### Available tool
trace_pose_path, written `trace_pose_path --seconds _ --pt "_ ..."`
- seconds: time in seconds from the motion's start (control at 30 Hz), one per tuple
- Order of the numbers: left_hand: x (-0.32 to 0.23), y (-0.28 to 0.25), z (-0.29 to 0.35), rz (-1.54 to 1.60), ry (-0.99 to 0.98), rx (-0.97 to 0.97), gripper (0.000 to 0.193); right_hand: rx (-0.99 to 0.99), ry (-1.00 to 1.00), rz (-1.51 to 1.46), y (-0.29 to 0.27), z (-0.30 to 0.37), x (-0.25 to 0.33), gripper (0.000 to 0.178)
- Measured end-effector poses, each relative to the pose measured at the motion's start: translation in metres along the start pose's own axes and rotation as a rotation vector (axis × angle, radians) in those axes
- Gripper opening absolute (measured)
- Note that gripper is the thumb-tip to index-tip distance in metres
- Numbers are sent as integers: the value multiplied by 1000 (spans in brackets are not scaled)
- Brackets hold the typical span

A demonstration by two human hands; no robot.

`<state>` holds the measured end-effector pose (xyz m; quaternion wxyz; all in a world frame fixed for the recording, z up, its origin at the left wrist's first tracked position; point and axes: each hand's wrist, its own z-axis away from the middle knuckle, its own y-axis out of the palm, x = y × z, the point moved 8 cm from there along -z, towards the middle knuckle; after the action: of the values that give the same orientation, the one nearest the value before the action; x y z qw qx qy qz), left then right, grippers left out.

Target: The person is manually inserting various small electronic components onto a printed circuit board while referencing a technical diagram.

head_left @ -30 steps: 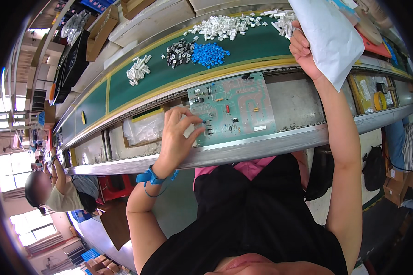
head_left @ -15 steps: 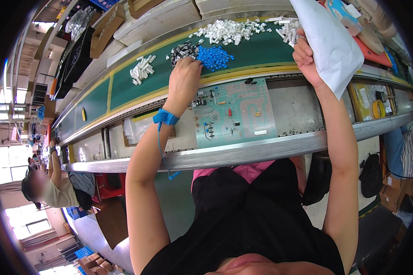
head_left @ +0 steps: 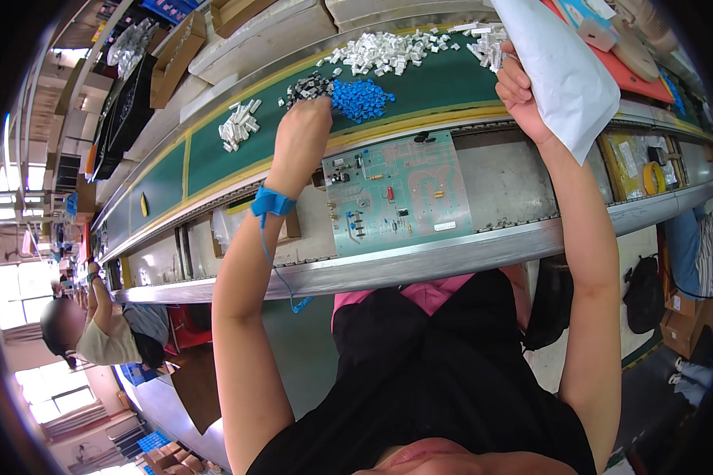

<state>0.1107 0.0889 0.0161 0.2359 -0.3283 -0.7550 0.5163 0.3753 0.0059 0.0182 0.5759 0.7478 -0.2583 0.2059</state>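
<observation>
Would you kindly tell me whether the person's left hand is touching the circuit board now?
No, the left hand is at the pile of dark parts, beyond the far edge of the circuit board.

- We look down from the wearer's head, through the left of two side-by-side fisheye cameras; the view is upright and unmirrored.
- Nearest us, along the lower edge, is the wearer's black top (head_left: 428,380), with bare forearms (head_left: 249,277) rising on either side.
- Farther off, near the centre, we face a green circuit board (head_left: 416,178).
- The wide lens bends the metal rail (head_left: 451,250) and takes in a distant co-worker (head_left: 107,336) at far left.
</observation>
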Motion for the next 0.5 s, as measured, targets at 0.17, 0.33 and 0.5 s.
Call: trace_pose_path --seconds 0.17,0.33,0.5 --pt "17 -15 10 536 -276 -37 19 -22 2 6 2 2 0 36" --pt "-7 -21 40 824 -399 147 19 -38 -13 -1 2 2 1 37" --pt "-42 -31 66 768 -350 267 16 -45 -8 13 -1 2 1 38"
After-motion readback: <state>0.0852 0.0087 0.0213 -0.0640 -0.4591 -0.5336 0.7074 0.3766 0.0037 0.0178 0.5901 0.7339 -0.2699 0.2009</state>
